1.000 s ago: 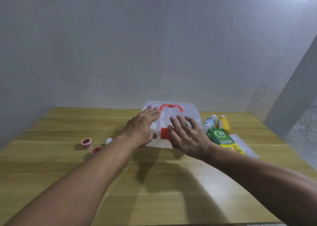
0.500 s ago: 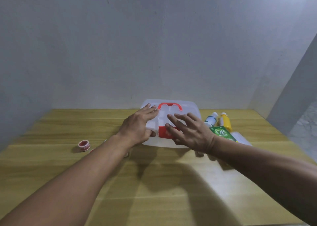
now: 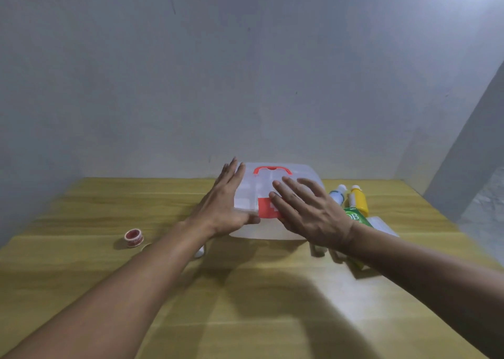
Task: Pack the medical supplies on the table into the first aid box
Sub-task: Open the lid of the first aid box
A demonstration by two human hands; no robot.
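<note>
A translucent white first aid box (image 3: 275, 230) with a red handle (image 3: 272, 169) and a red latch lies closed at the back middle of the wooden table (image 3: 245, 304). My left hand (image 3: 222, 208) rests flat against the box's left side with fingers straight. My right hand (image 3: 308, 211) hovers spread over the box's right front, holding nothing. To the right lie a white bottle (image 3: 337, 195), a yellow bottle (image 3: 358, 199) and a green carton (image 3: 356, 217), partly hidden by my right wrist. A red tape roll (image 3: 133, 236) lies to the left.
A white flat packet (image 3: 381, 225) lies beside the green carton. A small white item (image 3: 199, 253) peeks out under my left forearm. A grey wall stands right behind the table, and the table's right edge borders a grey panel.
Both hands have lifted from lying on the lid. The left now stands edge-on against the box's left side, and the right has risen with fingers spread. The view moved slightly.
</note>
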